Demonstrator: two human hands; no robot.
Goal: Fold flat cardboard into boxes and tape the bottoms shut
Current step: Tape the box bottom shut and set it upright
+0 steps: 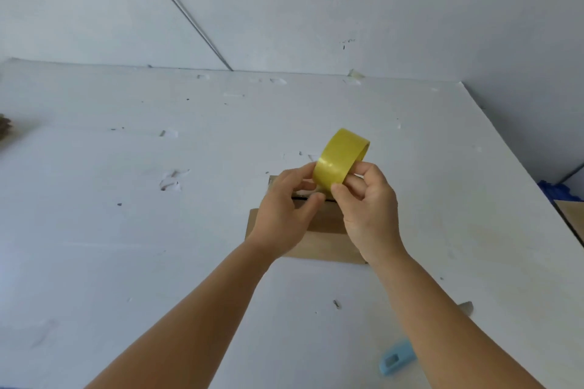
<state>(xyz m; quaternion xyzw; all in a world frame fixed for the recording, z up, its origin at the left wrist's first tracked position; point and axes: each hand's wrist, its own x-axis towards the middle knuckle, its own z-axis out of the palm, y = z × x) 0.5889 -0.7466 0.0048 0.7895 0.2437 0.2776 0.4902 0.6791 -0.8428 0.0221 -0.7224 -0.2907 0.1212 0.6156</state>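
Observation:
A yellow roll of tape (339, 156) is held up above a brown cardboard box (322, 240) that lies on the white table (158, 199). My right hand (368, 208) grips the roll with its thumb on the outer face and fingers through the core. My left hand (284, 208) pinches at the lower edge of the roll, thumb and forefinger together where the tape end sits. Both hands cover much of the box; only its near panel and a far corner show.
A light blue plastic tool (396, 358) lies on the table near the front right. Brown cardboard (572, 215) and something blue (556, 189) sit past the table's right edge. A brown object (4, 129) shows at the far left. A white wall rises behind.

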